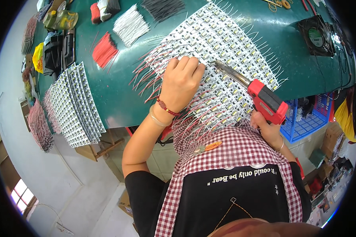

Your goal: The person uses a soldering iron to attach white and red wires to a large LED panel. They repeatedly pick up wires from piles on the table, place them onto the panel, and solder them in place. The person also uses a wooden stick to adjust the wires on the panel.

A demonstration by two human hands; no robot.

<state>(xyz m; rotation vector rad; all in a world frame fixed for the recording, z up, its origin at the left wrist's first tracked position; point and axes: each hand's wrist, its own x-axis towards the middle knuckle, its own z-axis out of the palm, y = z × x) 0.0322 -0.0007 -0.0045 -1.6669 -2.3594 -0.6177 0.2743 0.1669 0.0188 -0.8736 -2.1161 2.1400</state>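
A white panel of small LED boards (225, 43) lies in front of me, with white wires along its far right edge and red and white wires along its left and near edges. My left hand (182, 81) rests over its middle, fingers curled in a closed grip; whatever they pinch is hidden beneath them. My right hand (267, 128) is wrapped round the handle of a red and black soldering gun (267, 102). The gun's metal tip points left and touches or hovers over the panel, just right of my left fingers.
Bundles of red wires (105, 49), white wires (131, 25) and black wires (162, 8) lie on the green table (118, 93). Stacked LED panels (75, 106) overhang its left edge. A black fan (315, 35) stands at the far right, above a blue crate (308, 118).
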